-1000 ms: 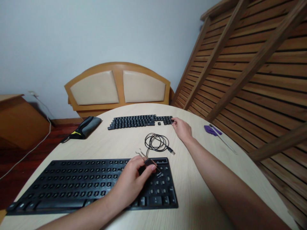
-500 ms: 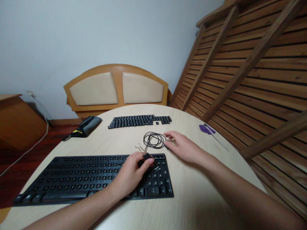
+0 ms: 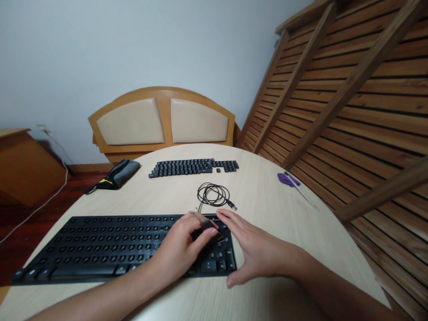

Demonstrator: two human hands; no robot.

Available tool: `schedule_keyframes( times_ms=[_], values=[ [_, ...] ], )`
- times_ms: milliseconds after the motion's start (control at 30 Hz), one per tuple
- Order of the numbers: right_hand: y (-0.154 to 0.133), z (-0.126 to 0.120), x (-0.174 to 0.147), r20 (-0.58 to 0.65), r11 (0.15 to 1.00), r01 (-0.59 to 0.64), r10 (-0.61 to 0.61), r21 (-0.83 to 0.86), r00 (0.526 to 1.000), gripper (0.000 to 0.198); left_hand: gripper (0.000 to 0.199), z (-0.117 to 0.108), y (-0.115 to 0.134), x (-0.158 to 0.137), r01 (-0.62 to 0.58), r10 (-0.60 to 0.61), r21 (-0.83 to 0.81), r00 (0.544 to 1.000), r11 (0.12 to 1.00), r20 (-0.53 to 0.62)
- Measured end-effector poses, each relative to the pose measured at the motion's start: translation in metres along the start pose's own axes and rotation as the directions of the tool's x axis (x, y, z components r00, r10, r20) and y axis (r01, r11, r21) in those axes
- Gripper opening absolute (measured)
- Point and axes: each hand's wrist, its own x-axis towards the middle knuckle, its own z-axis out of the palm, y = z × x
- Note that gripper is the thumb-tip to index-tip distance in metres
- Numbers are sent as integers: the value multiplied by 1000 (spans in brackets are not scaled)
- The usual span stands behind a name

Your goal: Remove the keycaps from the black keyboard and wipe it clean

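Note:
A black keyboard (image 3: 110,243) lies across the table's front with most of its keycaps off; some remain along the bottom row and at the right end. My left hand (image 3: 187,238) is over its right part, fingers closed around a wire keycap puller (image 3: 207,224) with a black body. The puller's thin metal wires stick out on both sides. My right hand (image 3: 252,247) is at the keyboard's right end, fingers spread and thumb apart, holding nothing. Whether its fingertips touch the keyboard's edge, I cannot tell. Behind the hands lies the keyboard's coiled black USB cable (image 3: 214,195).
Loose keycaps (image 3: 182,167) stand in rows at the back of the round table (image 3: 267,191). A black and grey pouch (image 3: 117,174) lies at the left. To the right are a purple piece (image 3: 286,179) and a thin white stick (image 3: 306,194). Slatted wood (image 3: 351,111) leans beyond.
My right hand has come from the coiled cable toward me, to the keyboard's right end. The cable's USB plug now shows. The keyboard sits slightly farther left. My left hand still holds the puller.

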Motion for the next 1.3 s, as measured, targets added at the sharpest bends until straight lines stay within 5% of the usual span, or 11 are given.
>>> schedule_keyframes(
  times_ms=[267, 500, 700, 867, 1067, 1300],
  values=[
    [-2, 4, -1, -40, 999, 27, -26, 24, 999, 118, 24, 6, 5, -4, -73, 68, 67, 995, 995, 79],
    [-13, -2, 1, -22, 1000, 22, -22, -1, 1000, 88, 23, 11, 6, -2, -52, 35, 100, 986, 994, 164],
    [-13, -7, -2, -21, 999, 39, -39, -19, 999, 72, 23, 9, 6, 0, -4, 8, -21, 985, 1000, 175],
    [-18, -13, -1, 6, 995, 95, -95, -20, 995, 66, 22, 5, 8, 1, -44, 77, -132, 964, 990, 256],
    [-15, -13, 1, -22, 975, 220, -219, 22, 975, 41, 21, 2, 9, -1, -180, 195, -77, 929, 981, 314],
    [-8, -9, 1, -64, 967, 245, -240, 72, 969, 42, 33, 3, 5, -1, -216, 247, -128, 905, 968, 346]
  ],
)
